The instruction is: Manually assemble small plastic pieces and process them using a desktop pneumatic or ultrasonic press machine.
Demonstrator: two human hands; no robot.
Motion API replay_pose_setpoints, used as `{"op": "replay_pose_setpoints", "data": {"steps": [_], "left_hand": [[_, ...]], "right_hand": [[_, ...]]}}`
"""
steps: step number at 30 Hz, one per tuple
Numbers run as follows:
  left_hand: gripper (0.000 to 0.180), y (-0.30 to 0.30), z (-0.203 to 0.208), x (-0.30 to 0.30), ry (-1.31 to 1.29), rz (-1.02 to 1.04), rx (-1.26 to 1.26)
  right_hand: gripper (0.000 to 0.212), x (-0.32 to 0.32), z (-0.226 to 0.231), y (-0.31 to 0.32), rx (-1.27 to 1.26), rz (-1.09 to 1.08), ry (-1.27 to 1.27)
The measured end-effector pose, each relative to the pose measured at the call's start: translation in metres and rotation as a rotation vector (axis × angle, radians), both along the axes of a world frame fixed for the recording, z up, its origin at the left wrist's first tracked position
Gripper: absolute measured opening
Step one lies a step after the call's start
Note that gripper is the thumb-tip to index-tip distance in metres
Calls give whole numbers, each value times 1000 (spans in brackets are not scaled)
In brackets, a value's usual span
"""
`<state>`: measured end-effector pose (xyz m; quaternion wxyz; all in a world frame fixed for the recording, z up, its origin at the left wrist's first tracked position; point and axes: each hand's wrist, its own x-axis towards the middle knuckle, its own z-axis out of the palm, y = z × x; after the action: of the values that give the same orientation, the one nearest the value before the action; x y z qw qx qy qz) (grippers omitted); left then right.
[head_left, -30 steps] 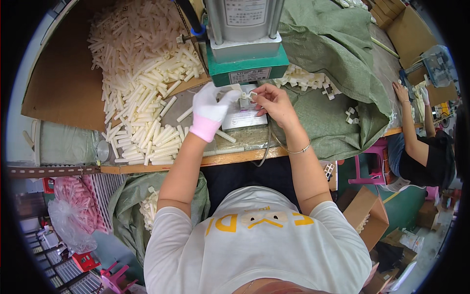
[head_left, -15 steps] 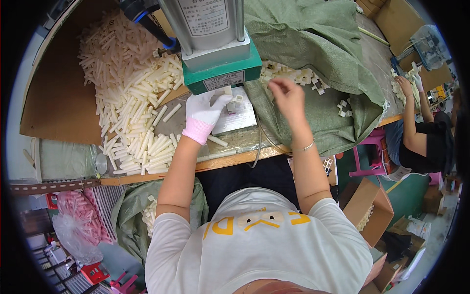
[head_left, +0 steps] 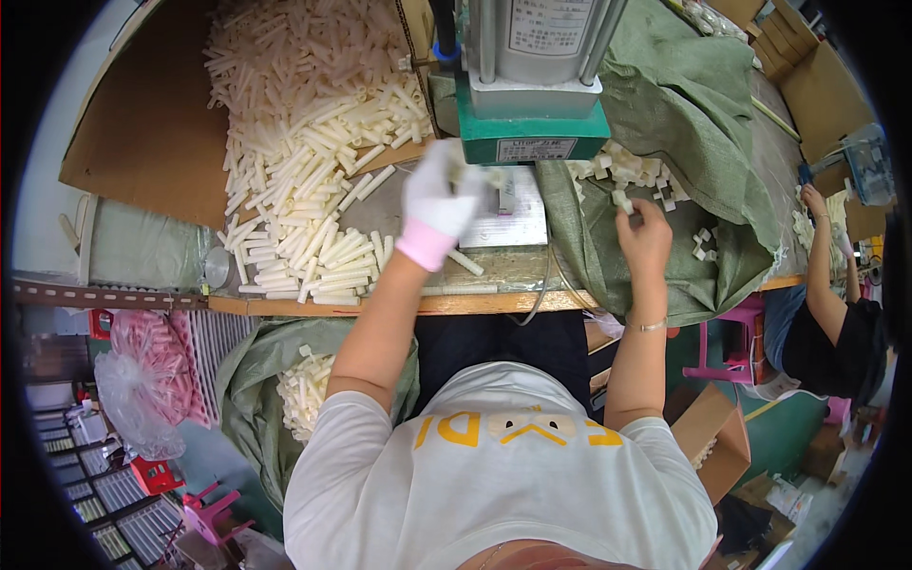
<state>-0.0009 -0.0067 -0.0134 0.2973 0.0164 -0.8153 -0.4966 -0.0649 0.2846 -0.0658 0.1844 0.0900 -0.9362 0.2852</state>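
My left hand, in a white glove with a pink cuff, is at the left side of the metal base plate under the green press head. Its fingers are smeared by motion, so whether it holds anything cannot be seen. A small block-shaped fixture sits on the plate. My bare right hand pinches a small white plastic connector between thumb and fingers, above the green woven sack. More white connectors lie on the sack just beyond that hand.
Many cream plastic tubes spill from a cardboard box across the table's left. A cable hangs over the wooden table edge. Below it at left is a sack of pieces. Another person works at far right.
The camera view has shifted, so the press appears farther right. My left hand has moved leftward from the press's fixture. My right hand has come nearer and now visibly pinches a connector.
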Motion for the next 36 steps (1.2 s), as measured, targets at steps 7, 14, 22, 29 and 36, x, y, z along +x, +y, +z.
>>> {"op": "replay_pose_setpoints", "data": {"steps": [7, 14, 22, 29, 36], "left_hand": [[22, -123, -5, -7, -630, 185, -413], [25, -121, -12, -5, -904, 59, -937], [34, -70, 10, 19, -445, -349, 555], [27, -28, 12, 17, -375, -283, 602], [23, 0, 10, -5, -379, -174, 247]], "right_hand": [[33, 20, 38, 0, -975, 274, -517], [31, 16, 39, -64, -1039, 601, -649], [25, 9, 33, -101, -1302, 548, -836], [24, 9, 17, -116, -1071, 405, -817], [22, 2, 22, -116, -909, 376, -774]]}}
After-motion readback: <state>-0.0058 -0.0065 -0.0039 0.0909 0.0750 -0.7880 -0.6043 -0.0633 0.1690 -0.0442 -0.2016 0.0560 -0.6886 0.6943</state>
